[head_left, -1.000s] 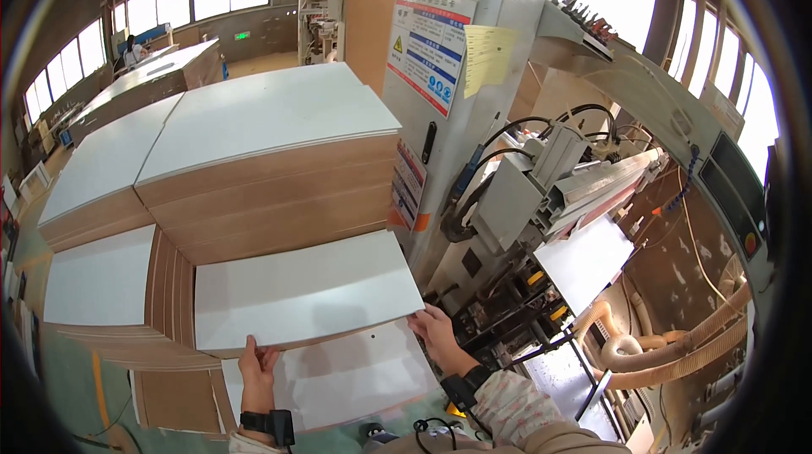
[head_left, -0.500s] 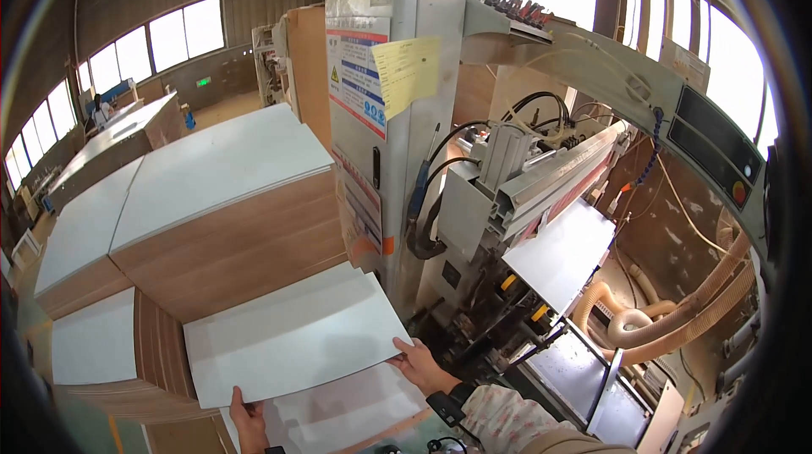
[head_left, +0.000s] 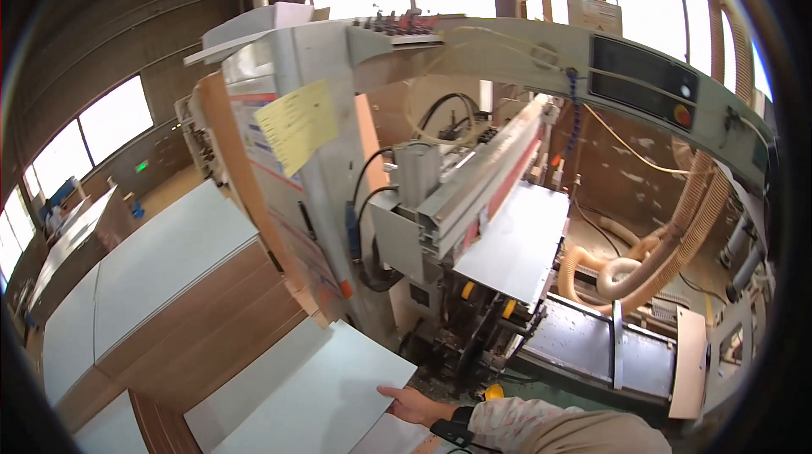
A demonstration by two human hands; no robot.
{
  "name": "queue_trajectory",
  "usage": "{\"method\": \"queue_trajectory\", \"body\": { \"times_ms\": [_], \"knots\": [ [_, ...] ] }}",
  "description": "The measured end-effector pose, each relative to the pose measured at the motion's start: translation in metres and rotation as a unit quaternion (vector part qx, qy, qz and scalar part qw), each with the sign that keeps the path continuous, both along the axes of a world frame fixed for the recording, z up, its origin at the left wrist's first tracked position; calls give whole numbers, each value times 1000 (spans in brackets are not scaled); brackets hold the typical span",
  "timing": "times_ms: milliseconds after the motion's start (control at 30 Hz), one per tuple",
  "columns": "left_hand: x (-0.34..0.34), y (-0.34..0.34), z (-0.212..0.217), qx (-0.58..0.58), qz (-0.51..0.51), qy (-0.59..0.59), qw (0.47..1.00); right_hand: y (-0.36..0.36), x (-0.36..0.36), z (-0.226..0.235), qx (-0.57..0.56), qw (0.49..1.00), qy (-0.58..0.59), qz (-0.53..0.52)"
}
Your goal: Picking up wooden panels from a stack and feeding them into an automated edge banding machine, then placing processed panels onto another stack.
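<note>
A flat white panel [head_left: 326, 390] lies tilted over a pile of similar boards at the lower middle. My right hand [head_left: 410, 405] grips its right edge, the thumb on the top face and the fingers underneath. Behind the held panel, the pale top of another white board [head_left: 249, 382] shows on the left. My left hand is out of view, and the near end of the panel runs off the lower edge. Another white panel [head_left: 520, 242] rests in the machine [head_left: 474, 200] to the right.
Tall stacks of brown-edged white boards [head_left: 182, 259] stand at left. A grey cabinet [head_left: 292, 175] with a yellow note [head_left: 296, 126] rises beyond the pile. Ribbed hoses [head_left: 626, 276] curl at right, below a control panel [head_left: 643, 82] on the machine's arm.
My view has swung right toward the machine. The held panel has shifted and turned against the pile, baring more of the board behind it. My left hand has left the view.
</note>
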State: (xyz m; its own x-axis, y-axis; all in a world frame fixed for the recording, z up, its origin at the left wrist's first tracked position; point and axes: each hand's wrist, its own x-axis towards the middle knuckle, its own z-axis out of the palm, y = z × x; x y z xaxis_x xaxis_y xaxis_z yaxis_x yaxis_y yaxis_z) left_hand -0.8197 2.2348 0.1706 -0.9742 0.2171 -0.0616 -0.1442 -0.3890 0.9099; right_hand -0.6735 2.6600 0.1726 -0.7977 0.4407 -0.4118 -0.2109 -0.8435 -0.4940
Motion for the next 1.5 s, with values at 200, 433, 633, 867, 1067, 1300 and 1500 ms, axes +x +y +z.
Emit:
{"method": "queue_trajectory", "body": {
  "times_ms": [200,433,633,867,1067,1300,1500],
  "knots": [
    [35,94,77,-221,-96,-149,959,12,105,53,167,986,-12,-6],
    [94,170,58,-352,-216,-181,892,51,250,91,30,969,-46,-242],
    [173,233,33,-469,-253,-203,822,114,324,83,35,944,18,-329],
    [247,345,25,-320,-289,-103,896,247,378,50,71,895,65,-435],
    [270,462,41,-298,-360,-40,883,352,376,17,110,829,-26,-547],
    [280,554,65,-383,-456,20,803,362,321,17,269,747,-221,-567],
    [236,589,29,-403,-347,245,811,397,294,25,360,671,-335,-555]
  ]
}}
